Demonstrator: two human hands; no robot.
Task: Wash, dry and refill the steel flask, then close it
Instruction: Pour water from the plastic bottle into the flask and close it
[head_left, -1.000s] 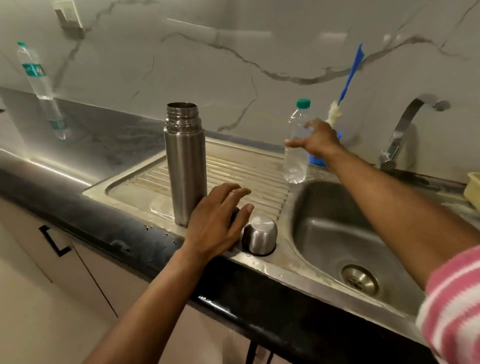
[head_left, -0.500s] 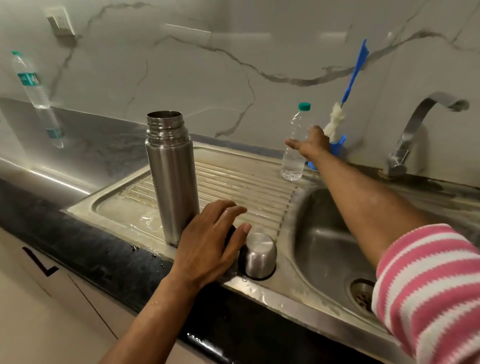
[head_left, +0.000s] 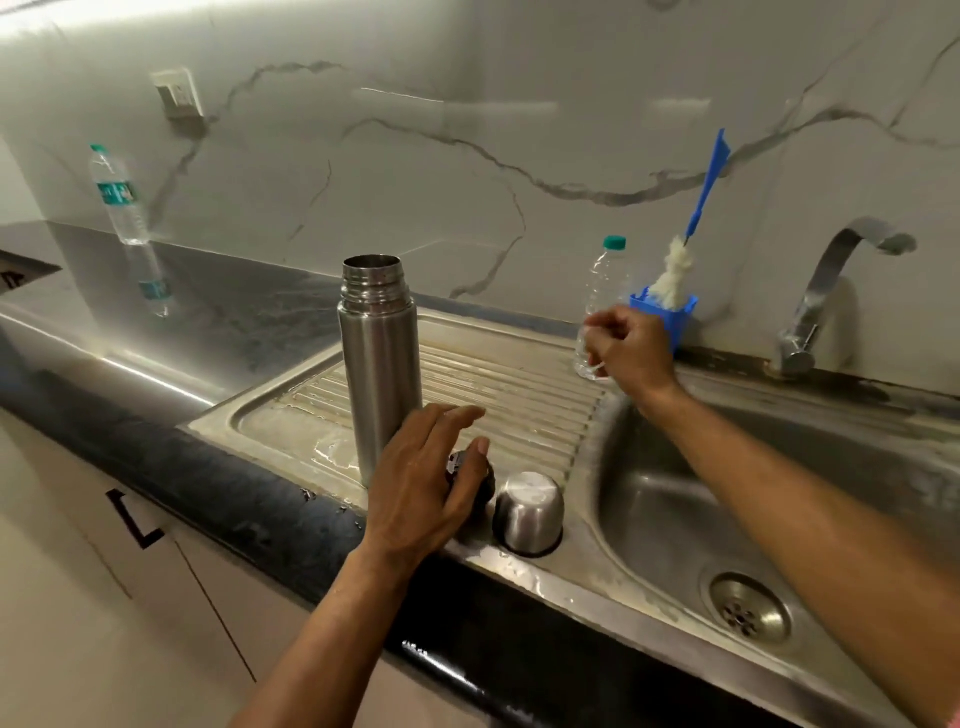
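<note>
**Open flask on the wet draining board**

We stood at a dark counter (head_left: 244, 512) edging a steel sink (head_left: 660, 525). Our left hand (head_left: 423, 491) rested, fingers spread, on a black stopper (head_left: 475, 475) beside the steel cup (head_left: 529, 512). The flask (head_left: 380, 358) stood upright, uncapped. Farther back, our right hand (head_left: 631, 351) curled around a plastic bottle (head_left: 602, 291).

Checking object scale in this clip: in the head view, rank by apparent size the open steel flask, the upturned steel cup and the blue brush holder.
1. Open steel flask, clearly largest.
2. Upturned steel cup.
3. Blue brush holder, though farther away and partly hidden.

Flask (head_left: 381, 364) on drainboard (head_left: 519, 384) — cup (head_left: 529, 512) right, sink (head_left: 670, 519) beyond.
</note>
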